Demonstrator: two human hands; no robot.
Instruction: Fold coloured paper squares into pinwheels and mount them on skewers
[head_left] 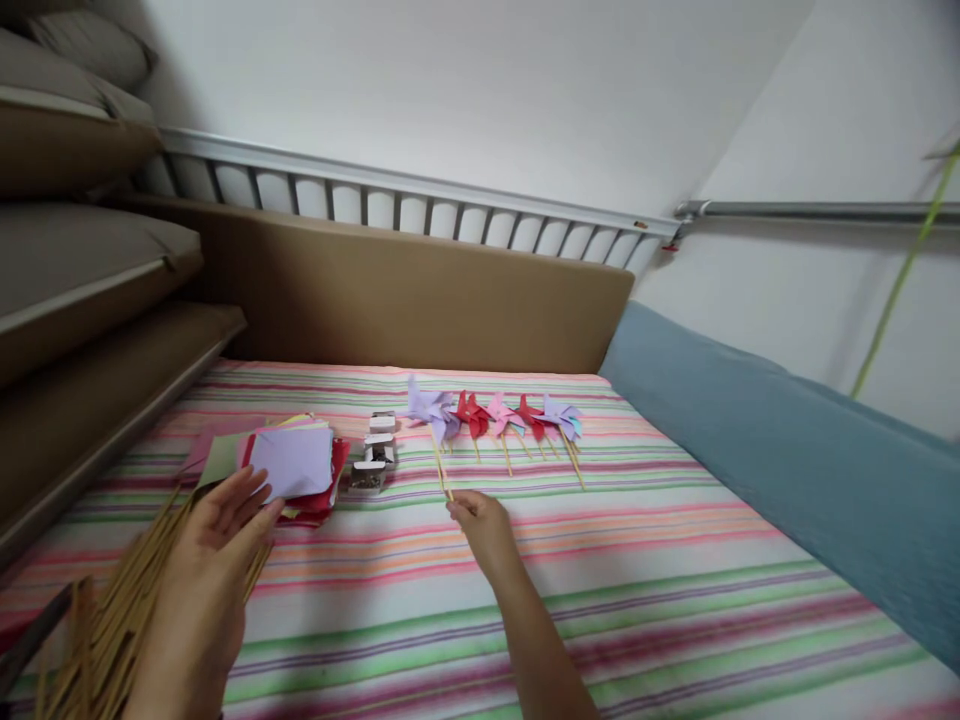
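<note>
My right hand [484, 525] pinches the thin wooden stick of a lavender paper pinwheel [431, 408], whose head is at the left end of a row of pinwheels. Red pinwheels [472, 415], a pink pinwheel [501, 414] and another lavender pinwheel [559, 412] lie along that row, sticks toward me. Fingers apart and holding nothing, my left hand [221, 550] hovers by a stack of coloured paper squares [296, 462] with a lavender sheet on top. Whether its fingertips touch the paper I cannot tell. Beneath and beside that hand lies a bundle of wooden sticks [135, 590].
Small open boxes [373, 455] stand between the paper stack and the pinwheels. A striped cloth [420, 640] covers the surface. Brown cushions [90, 270] are piled at left, a brown panel [405, 300] stands behind, and a blue padded edge [750, 430] runs along the right.
</note>
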